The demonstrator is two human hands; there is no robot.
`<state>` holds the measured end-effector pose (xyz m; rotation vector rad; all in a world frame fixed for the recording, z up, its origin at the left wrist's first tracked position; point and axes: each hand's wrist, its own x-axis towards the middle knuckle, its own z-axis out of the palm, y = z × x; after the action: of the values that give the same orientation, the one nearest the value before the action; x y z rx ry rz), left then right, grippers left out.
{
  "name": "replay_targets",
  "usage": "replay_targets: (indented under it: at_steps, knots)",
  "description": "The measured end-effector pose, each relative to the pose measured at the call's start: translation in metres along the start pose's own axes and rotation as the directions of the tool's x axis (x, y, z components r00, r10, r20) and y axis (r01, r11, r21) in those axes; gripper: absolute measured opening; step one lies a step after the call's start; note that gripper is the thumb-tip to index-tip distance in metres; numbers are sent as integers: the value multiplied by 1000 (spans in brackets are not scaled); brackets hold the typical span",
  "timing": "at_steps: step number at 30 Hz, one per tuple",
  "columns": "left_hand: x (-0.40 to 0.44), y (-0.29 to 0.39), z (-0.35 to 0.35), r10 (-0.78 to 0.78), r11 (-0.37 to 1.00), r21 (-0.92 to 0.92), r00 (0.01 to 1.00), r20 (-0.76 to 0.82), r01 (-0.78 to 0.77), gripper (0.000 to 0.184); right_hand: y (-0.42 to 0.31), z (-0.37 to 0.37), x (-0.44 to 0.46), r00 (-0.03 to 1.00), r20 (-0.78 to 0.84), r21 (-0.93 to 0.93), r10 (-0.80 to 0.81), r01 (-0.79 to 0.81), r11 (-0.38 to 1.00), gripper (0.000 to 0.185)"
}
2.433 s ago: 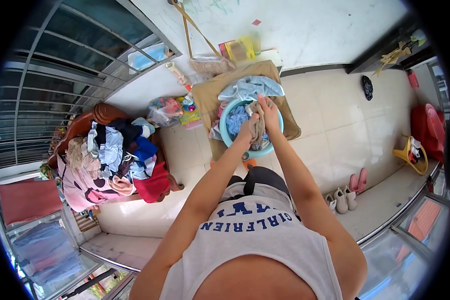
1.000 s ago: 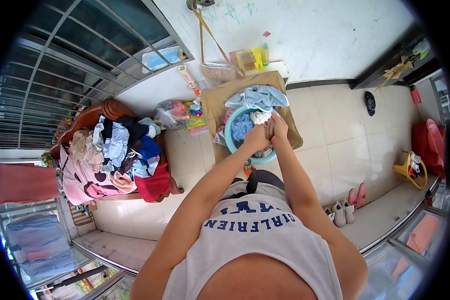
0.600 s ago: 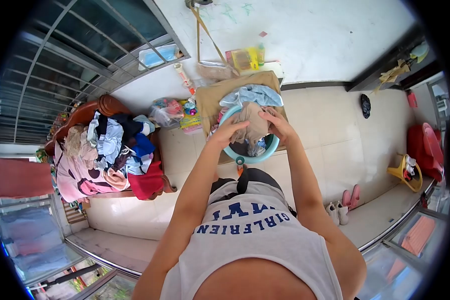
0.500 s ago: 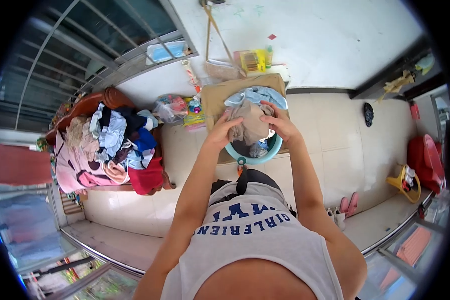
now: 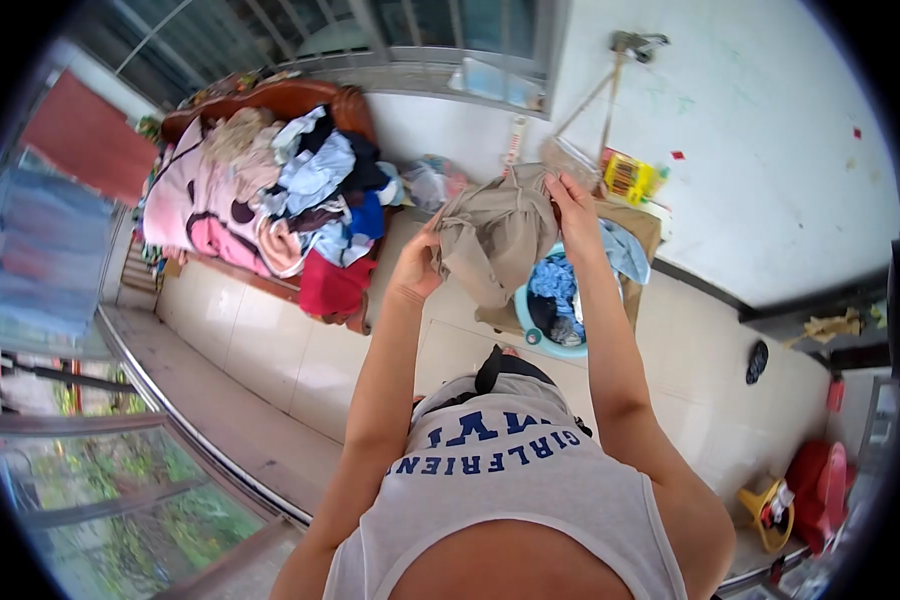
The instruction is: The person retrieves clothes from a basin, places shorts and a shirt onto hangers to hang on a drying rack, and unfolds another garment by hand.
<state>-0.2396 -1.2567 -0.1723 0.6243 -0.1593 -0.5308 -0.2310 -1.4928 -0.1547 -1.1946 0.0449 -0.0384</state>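
A beige-grey garment [image 5: 498, 235] hangs spread between my two hands, above the floor and just left of a light blue basin. My left hand [image 5: 419, 262] is closed on its left edge. At its upper right corner, my right hand [image 5: 576, 208] pinches the cloth. Blue, dark and grey clothes [image 5: 558, 290] lie in the basin [image 5: 562, 350], which stands on a brown cloth-covered stand [image 5: 646, 228]. A light blue cloth [image 5: 622, 250] is draped at the stand's far side. My right forearm passes over part of the basin.
A wooden sofa [image 5: 346, 104] at the left holds a pile of clothes [image 5: 315, 172] and a pink blanket [image 5: 180, 195]. A bag [image 5: 432, 182] lies by the wall. A yellow basket [image 5: 767, 515] and a red chair [image 5: 815, 490] stand at the lower right. Windows line the lower left.
The view has turned left. Both hands have lifted the beige-grey garment out of the basin and moved it left, and it now hangs more spread out. More of the blue clothes show in the basin.
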Motion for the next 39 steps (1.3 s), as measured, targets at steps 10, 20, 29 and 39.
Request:
replay_targets:
  at_steps: [10,20,29,39]
  knots:
    - [-141,126,-20,494,845,434,767,-410,-312,21,14,206,-18,916,394,-251,-76,187,950,21]
    - [-250,228,-54,792,376,917,562,-240,-137,18,51,328,-49,637,770,-478,-38,615,627,38]
    - [-319,269,-61,700,646,720,572,-427,-253,25,84,420,-61,587,790,-189,174,-36,981,18]
    - [-358,316,-99,737,675,595,404,-541,-435,42,144,513,-64,530,843,-389,90,486,783,31]
